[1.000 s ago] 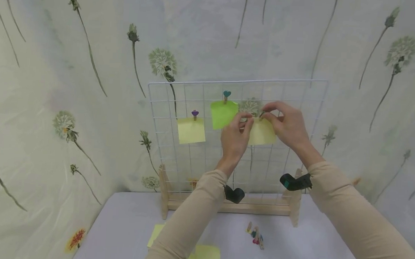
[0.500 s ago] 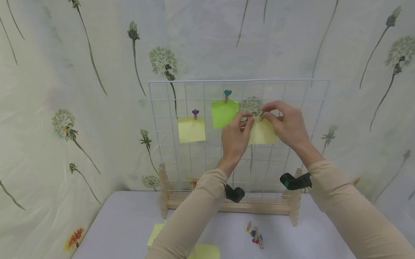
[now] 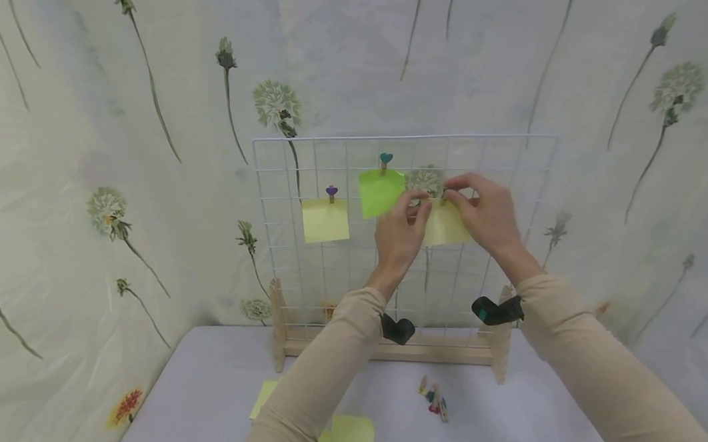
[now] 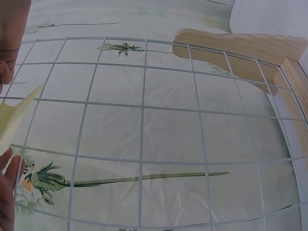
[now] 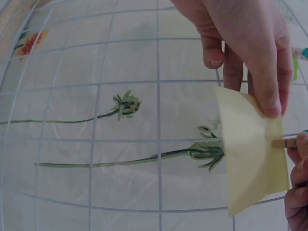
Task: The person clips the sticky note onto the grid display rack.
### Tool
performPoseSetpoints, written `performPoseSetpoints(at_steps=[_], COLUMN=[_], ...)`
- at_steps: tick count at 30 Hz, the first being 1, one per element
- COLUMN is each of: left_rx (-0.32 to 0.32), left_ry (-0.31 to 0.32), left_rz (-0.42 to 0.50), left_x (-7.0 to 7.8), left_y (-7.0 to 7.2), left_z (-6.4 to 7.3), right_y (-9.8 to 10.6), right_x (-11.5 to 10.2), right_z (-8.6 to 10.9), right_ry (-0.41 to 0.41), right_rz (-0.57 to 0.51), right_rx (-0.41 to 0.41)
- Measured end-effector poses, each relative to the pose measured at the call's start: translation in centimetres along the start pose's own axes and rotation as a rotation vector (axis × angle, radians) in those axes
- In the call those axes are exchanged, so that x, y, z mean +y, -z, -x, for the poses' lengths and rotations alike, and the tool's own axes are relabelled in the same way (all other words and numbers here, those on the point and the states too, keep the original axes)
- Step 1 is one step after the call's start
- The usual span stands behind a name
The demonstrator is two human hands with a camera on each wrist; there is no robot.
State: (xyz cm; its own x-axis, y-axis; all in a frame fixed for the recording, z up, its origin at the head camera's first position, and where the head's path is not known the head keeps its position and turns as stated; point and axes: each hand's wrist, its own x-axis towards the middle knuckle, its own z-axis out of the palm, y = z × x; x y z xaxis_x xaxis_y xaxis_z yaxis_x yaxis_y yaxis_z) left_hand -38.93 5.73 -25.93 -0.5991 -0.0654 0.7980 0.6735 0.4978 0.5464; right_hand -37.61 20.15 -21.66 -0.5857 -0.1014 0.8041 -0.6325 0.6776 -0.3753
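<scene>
My left hand (image 3: 400,240) pinches the upper left corner of a pale yellow sticky note (image 3: 448,227) against a white wire grid (image 3: 298,139). At the note's top edge, the thumb and forefinger of my right hand (image 3: 491,211) pinch a small wooden clothespin (image 5: 285,143). In the right wrist view its tip overlaps the note, which curves away from the wires. Left of my hands, a green note (image 3: 381,194) hangs from a clothespin with a teal heart (image 3: 386,158). A second yellow note (image 3: 325,221) hangs from one with a purple heart (image 3: 331,191).
A wooden stand (image 3: 431,354) holds the grid upright on a white-covered table (image 3: 201,380). Several clothespins (image 3: 434,402) lie in a small heap before it. Loose yellow notes (image 3: 351,438) lie near the front, partly hidden by my left sleeve. A flowered curtain (image 3: 187,72) hangs behind.
</scene>
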Motion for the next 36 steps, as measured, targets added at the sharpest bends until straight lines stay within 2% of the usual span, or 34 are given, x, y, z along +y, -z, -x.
performPoseSetpoints(at_steps=[4, 9, 16, 21, 27, 36], left_rx=[-0.01, -0.01, -0.023, -0.031, -0.016, -0.046], left_ry=[-0.002, -0.001, -0.036, -0.039, -0.082, -0.096], left_rz=[0.007, 0.003, 0.008, 0.0, -0.001, 0.085], left_x=[0.2, 0.1, 0.0, 0.0, -0.4, -0.8], left_y=[0.1, 0.3, 0.3, 0.3, 0.6, 0.9], left_z=[0.0, 0.2, 0.2, 0.5, 0.7, 1.5], right_y=[-0.2, -0.7, -0.7, -0.7, -0.6, -0.8], right_x=[-0.3, -0.3, -0.1, -0.2, -0.5, -0.5], right_z=[0.0, 0.0, -0.1, 0.1, -0.1, 0.1], right_ry=[-0.011, -0.009, -0.021, -0.018, 0.009, -0.019], right_rz=[0.029, 0.059, 0.105, 0.103, 0.075, 0.033], right_rx=[0.041, 0.051, 0.065, 0.066, 0.121, 0.15])
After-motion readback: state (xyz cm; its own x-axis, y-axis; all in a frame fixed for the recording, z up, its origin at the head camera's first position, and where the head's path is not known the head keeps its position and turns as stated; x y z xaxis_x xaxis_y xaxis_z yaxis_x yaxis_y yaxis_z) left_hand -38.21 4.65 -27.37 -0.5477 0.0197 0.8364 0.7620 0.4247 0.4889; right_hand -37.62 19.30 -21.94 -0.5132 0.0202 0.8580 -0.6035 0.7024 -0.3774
